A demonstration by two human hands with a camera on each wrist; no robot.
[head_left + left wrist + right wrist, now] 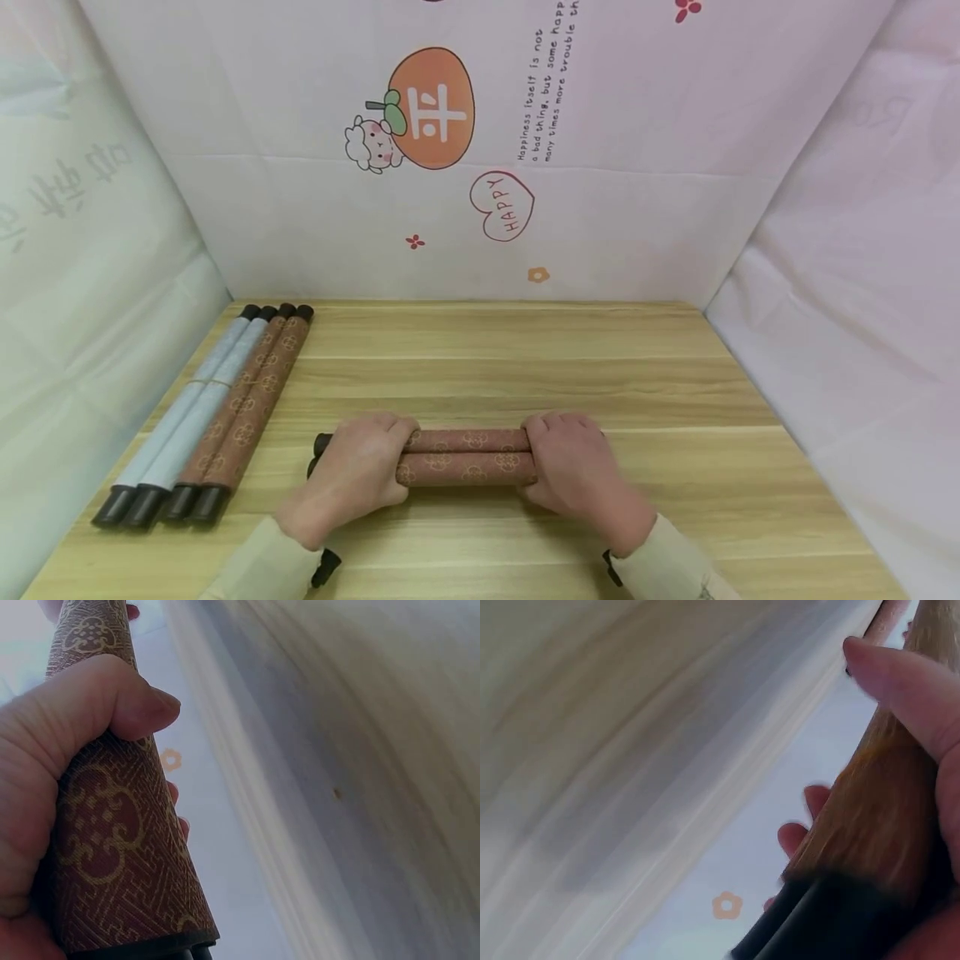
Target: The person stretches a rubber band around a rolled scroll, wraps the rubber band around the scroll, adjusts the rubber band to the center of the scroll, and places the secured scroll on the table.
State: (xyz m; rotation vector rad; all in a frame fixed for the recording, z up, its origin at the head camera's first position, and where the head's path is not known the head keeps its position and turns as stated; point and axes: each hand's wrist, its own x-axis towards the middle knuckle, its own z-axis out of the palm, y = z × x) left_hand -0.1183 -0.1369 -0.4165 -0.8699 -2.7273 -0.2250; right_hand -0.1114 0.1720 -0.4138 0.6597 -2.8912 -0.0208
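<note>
Two brown scrolls [468, 469] with gold flower patterns lie side by side, crosswise in front of me. My left hand [362, 462] grips both near their left ends, where black end knobs [321, 445] stick out. Toward the other end, my right hand [572, 467] grips the same pair. The left wrist view has the thumb bent over the patterned scroll [101, 840]. In the right wrist view, fingertips show on the far side of the scroll [866, 810], above its black end [832, 919]. A shadow falls on the table below the pair.
On the left of the wooden table [510, 358], two pale blue scrolls [198, 387] and two brown scrolls [251, 400] lie slanted in a row, with thin string around them. White printed cloth [300, 225] hangs at the back and both sides.
</note>
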